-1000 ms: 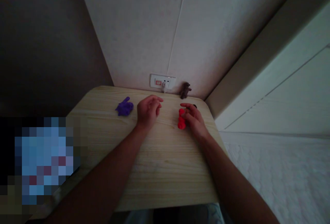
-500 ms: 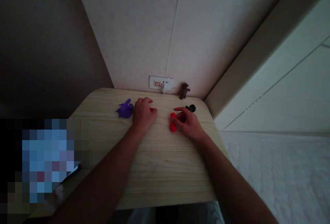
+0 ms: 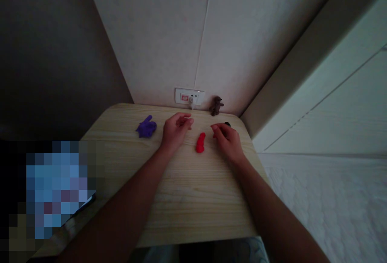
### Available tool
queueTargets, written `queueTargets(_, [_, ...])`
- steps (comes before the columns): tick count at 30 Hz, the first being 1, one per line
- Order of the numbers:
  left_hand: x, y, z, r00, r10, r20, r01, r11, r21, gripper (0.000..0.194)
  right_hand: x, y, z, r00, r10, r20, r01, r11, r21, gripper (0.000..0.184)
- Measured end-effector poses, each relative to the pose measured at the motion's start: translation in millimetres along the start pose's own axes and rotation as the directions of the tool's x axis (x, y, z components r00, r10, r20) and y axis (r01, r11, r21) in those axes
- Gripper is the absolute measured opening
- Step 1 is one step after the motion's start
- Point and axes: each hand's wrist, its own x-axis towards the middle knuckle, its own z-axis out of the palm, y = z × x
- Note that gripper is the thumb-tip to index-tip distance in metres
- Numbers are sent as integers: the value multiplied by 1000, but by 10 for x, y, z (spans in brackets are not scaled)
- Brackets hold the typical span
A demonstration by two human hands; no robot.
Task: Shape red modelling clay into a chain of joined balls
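A lumpy red clay piece [image 3: 200,142] rests on the wooden table between my hands, touched by neither. My left hand [image 3: 177,132] is to its upper left, fingers curled and thumb close to the index finger; whatever they hold is too small to make out. Right of the red piece, my right hand [image 3: 226,138] has thumb and fingers drawn together. A hint of red shows below its fingertips, too unclear to name. A purple clay figure [image 3: 146,127] with pointed parts lies left of my left hand. Behind my right hand, a small black piece [image 3: 227,124] is mostly hidden.
The table [image 3: 193,198] has rounded back corners and meets the wall. A dark brown figure [image 3: 216,106] stands at its back edge, near a wall socket [image 3: 189,97] with a plug in it. A blurred-out bright screen [image 3: 57,186] is at the left.
My right hand has let go of the red clay piece and moved a little right, covering more of the black piece. My left hand has shifted right, away from the purple figure.
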Motion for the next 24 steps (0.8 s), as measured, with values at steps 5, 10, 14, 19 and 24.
queueTargets(5, [-36, 118, 85, 996, -81, 46, 91, 951, -295, 44, -11, -24, 4, 1000, -7, -11, 9, 979, 205, 41])
queueTargets(10, [-75, 155, 105, 990, -120, 72, 136, 945, -296, 45, -65, -116, 17, 995, -93, 36, 80, 964, 255, 46])
queueTargets(14, [-146, 115, 133, 966, -140, 216, 197, 943, -268, 40, -107, -151, 61, 985, -163, 61, 141, 952, 273, 44])
queueTargets(19, [-171, 85, 144, 929, -138, 344, 239, 932, -272, 41, -111, -139, 76, 990, -140, -22, 141, 955, 262, 30])
queueTargets(24, [-168, 130, 128, 927, -113, 357, 224, 932, -285, 46, -104, -173, 69, 1000, -21, -1, 20, 938, 345, 35])
